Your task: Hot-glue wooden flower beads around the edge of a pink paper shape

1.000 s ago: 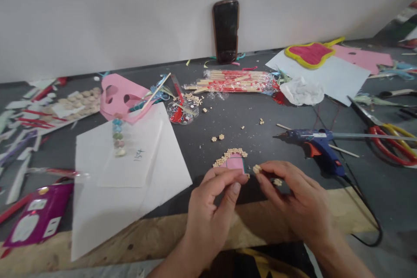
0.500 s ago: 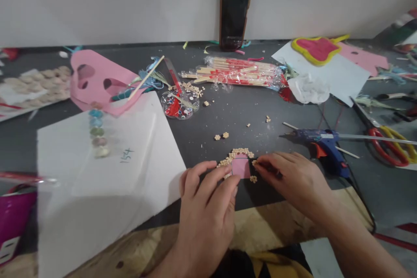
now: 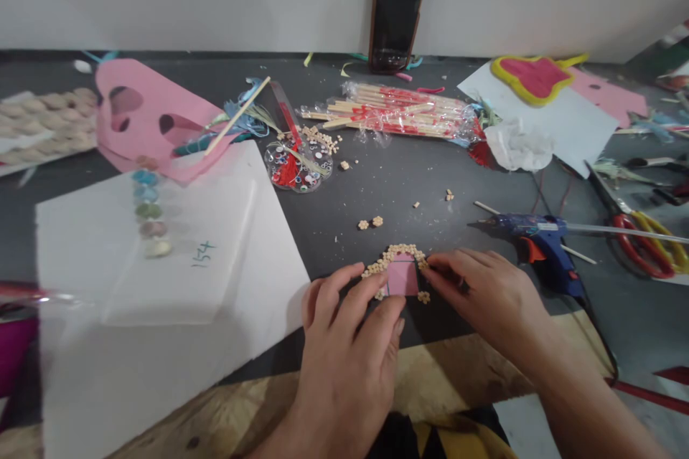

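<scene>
A small pink card piece (image 3: 402,277) edged along its top with tiny wooden beads lies on the dark table (image 3: 377,179). My left hand (image 3: 349,344) rests on the table with its fingertips pinching the piece's left lower corner. Reaching in from the right, my right hand (image 3: 484,301) has its fingers pressed together at the piece's right edge, where a bead cluster (image 3: 423,296) sits just below. What the fingertips hold is hidden. Two loose bead clusters (image 3: 370,222) lie a little farther back.
A blue glue gun (image 3: 543,244) lies right of my hands, with red-and-yellow scissors (image 3: 646,237) beyond. White paper (image 3: 161,280) covers the left. A bag of sticks (image 3: 403,115), a tray of googly eyes (image 3: 298,168), pink cut card (image 3: 145,115) and a phone (image 3: 398,7) stand farther back.
The pink piece went from lifted to lying on the table. My right hand brought its bead cluster down to the piece's right edge. The view has shifted down and forward.
</scene>
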A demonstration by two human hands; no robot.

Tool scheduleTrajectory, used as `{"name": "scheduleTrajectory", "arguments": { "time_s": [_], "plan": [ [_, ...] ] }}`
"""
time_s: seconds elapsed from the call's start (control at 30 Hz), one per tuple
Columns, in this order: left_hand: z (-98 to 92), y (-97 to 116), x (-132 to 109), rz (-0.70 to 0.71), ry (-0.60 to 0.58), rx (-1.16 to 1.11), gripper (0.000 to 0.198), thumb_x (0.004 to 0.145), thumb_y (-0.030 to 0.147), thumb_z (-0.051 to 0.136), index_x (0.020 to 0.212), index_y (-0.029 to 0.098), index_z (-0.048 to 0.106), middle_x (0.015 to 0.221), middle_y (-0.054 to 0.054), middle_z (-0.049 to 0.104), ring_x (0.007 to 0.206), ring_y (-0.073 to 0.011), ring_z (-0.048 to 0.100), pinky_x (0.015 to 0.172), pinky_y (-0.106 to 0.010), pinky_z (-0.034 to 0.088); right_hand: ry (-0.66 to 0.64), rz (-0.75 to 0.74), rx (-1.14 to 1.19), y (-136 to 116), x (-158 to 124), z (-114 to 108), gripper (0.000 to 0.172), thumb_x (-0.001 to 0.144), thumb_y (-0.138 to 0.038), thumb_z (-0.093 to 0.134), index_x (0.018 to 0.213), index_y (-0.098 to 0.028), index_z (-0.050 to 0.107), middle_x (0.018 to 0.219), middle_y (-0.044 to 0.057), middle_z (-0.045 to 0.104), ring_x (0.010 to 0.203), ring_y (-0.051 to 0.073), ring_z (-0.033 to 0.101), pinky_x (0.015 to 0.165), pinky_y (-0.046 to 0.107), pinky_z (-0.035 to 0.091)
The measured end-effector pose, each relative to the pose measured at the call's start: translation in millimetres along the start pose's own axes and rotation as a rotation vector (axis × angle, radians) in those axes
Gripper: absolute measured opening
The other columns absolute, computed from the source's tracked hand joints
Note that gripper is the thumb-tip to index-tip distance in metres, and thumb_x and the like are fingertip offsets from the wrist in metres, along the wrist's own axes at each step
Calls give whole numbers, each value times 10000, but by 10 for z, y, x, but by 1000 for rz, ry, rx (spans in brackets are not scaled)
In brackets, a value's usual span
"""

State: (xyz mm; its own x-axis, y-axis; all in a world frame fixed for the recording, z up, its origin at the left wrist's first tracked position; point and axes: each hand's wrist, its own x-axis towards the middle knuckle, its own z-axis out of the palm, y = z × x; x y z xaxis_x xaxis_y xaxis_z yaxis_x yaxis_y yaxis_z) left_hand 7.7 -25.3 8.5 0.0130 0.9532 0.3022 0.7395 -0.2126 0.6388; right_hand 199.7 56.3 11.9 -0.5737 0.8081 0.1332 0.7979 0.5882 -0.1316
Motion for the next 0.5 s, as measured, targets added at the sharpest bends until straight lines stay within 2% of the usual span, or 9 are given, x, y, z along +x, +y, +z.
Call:
{"name": "scheduleTrajectory", "arguments": {
  "time_s": [0.23,0.4,0.5],
  "plan": [
    [11,-12,6,6,6,-6,176,878,155,534,966,221,672,1108,-46,686,1106,-273,518,913,-470,349,-8,16,21,-14,-6,6,179,907,-328,530,859,-204,650,754,5,703,648,149,642,624,295,432],
    [23,-17,3,12,9,16,174,881,169,532,961,232,672,1111,-45,687,1104,-268,522,910,-465,352,30,29,-3,-5,-29,18,199,875,-364,576,937,-192,654,764,18,699,665,157,633,632,296,453],
    [23,-17,1,3,17,15,171,887,172,526,952,237,670,1101,-43,690,1105,-266,523,911,-466,353,38,29,-13,5,-41,21,177,880,-349,571,895,-195,659,753,16,700,656,159,635,624,298,454]
  ]
}}
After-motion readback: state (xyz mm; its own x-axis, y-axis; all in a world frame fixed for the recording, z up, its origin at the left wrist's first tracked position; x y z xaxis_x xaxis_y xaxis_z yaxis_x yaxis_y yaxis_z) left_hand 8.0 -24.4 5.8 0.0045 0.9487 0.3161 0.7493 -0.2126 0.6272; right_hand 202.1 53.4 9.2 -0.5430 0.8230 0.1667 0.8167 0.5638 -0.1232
